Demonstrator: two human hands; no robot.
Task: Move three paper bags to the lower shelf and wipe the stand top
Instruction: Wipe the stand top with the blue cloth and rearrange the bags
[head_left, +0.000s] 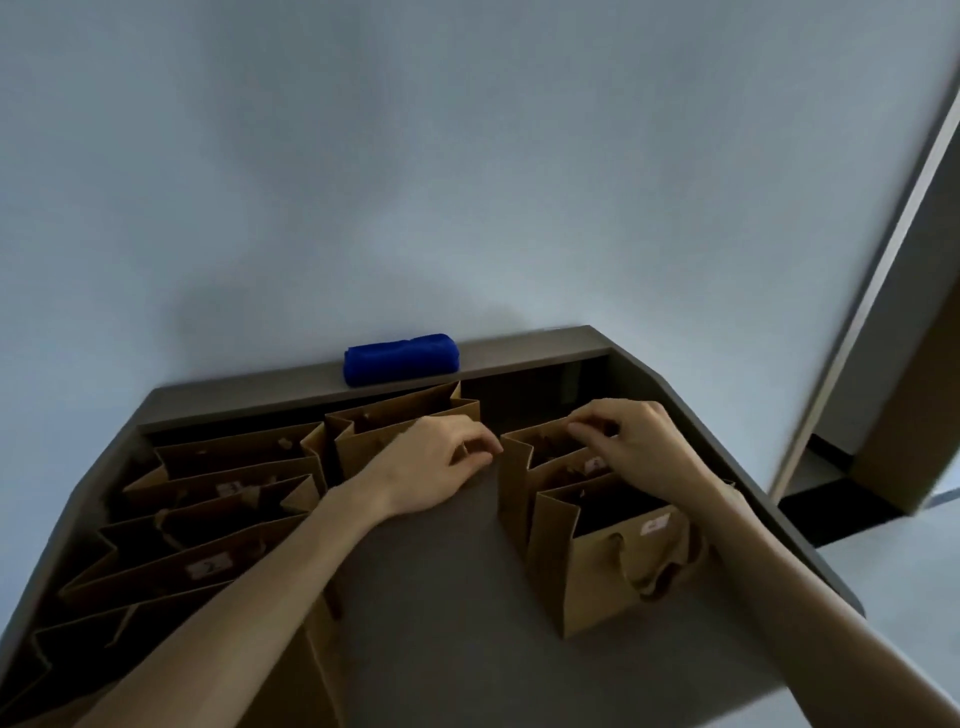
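Head view: creased kraft paper bags (613, 566), rolled blue cloth (401, 359), matte stand top (447, 597).

shop counter, likely | rows of labelled paper bags (218, 525) — grey stand (415, 597) — plain wall (467, 156)

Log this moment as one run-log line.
left hand: pinching rim of back paper bag | right hand: fingers at rim of right paper bag | blue cloth: untouched on ledge | stand top: not wiped

In front of me, at twelve o'clock, is a plain pale wall (467, 156) in dim light, and at three o'clock a door frame (878, 291) above light floor (904, 571).
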